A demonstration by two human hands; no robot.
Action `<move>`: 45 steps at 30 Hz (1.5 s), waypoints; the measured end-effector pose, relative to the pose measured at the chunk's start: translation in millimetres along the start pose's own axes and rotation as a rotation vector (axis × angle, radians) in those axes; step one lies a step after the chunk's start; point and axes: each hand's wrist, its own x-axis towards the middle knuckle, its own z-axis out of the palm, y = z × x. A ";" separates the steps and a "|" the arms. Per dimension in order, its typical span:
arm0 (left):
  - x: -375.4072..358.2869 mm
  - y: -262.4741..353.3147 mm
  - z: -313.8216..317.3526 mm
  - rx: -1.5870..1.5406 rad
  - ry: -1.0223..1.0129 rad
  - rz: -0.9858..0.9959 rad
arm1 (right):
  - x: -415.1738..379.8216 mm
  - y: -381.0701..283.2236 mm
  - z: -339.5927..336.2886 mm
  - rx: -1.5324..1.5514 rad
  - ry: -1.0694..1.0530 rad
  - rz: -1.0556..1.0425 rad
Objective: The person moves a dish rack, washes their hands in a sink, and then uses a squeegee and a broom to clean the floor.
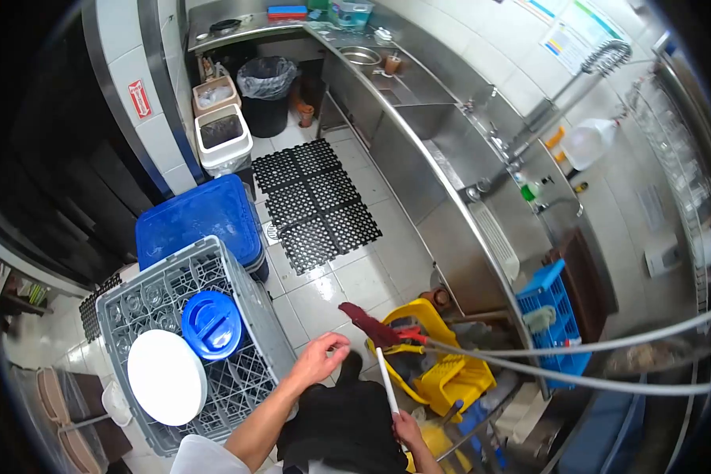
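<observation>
My right hand [407,429], low in the view, is wrapped round a white pole [387,381]. A dark red, soft-looking piece [370,324] lies at the pole's upper end, overlapping the rim of a yellow mop bucket [453,383]. My left hand [321,359] is held out in front of my dark apron [332,423], its fingers loosely bent and apart, with nothing in it. Left of that hand stands a grey glass rack [265,332], bearing a white round lid [166,378] and a blue lid [213,325].
A blue-lidded bin [201,217] stands beyond the rack. Black rubber mats [316,201] lie on the tiled floor [320,304]. A steel sink counter [419,170] runs along the right. Two grey poles [577,359] cross the lower right near a blue crate [549,320].
</observation>
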 end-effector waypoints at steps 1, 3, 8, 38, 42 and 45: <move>13.1 -8.2 -2.1 0.022 0.060 -0.028 | 34.1 -5.5 -14.9 -0.197 0.052 -0.135; 26.1 -31.7 -12.0 0.065 0.111 -0.116 | 68.1 -47.8 -34.8 -0.345 0.092 -0.292; 38.1 -90.5 -22.5 0.090 0.345 -0.537 | 221.8 -204.0 -72.1 -0.484 -0.028 -0.656; 346.0 -298.5 -135.4 -0.442 0.583 -1.365 | 1063.8 -868.6 192.3 -0.795 0.461 -0.629; 355.4 -307.4 -130.1 -0.449 0.464 -1.542 | 1096.5 -931.7 203.2 -0.606 0.415 -0.468; 378.7 -312.8 -140.0 -0.453 0.455 -1.562 | 1085.8 -865.4 161.3 -0.981 0.426 -0.614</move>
